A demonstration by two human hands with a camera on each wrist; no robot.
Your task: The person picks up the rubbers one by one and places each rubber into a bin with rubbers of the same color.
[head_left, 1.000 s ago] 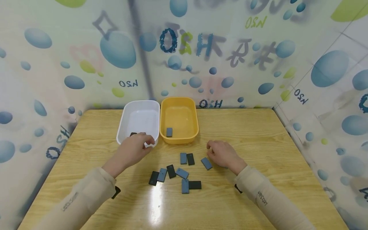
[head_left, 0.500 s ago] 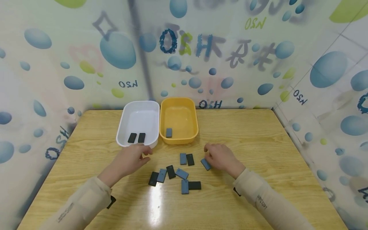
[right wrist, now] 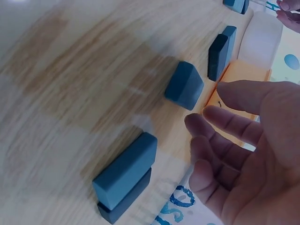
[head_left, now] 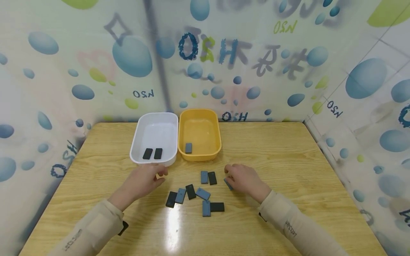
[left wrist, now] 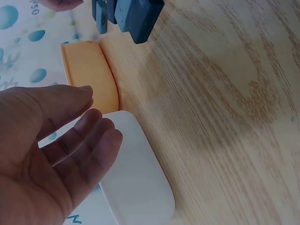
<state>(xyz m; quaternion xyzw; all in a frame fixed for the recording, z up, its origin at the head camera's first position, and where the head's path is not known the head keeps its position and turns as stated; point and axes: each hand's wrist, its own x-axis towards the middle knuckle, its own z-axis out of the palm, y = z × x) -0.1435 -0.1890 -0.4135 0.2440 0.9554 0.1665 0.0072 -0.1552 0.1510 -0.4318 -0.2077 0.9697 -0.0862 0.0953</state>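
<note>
My left hand (head_left: 139, 183) hovers at the near edge of the white bin (head_left: 156, 126), fingers relaxed around nothing, as the left wrist view confirms. My right hand (head_left: 246, 180) is over a blue domino-like tile (head_left: 227, 184), covering part of it. In the right wrist view, loosely bent fingers and the thumb stand beside that tile (right wrist: 184, 86) without gripping it. Further left lie a blue tile (head_left: 204, 177) and a black tile (head_left: 212, 177) side by side. A stacked-looking blue and black pair (right wrist: 126, 173), visible in the right wrist view, is hidden in the head view.
Two black tiles, including one at the right (head_left: 158, 153), lie in the white bin. The yellow bin (head_left: 200, 122) beside it holds one blue tile (head_left: 188, 148). Several more blue and black tiles, such as a black one (head_left: 217, 207), are scattered mid-table. A patterned curtain stands behind.
My left hand has drawn back from the white bin toward me, uncovering two black tiles in it. My right hand has shifted slightly left and nearer, over the blue tile.
</note>
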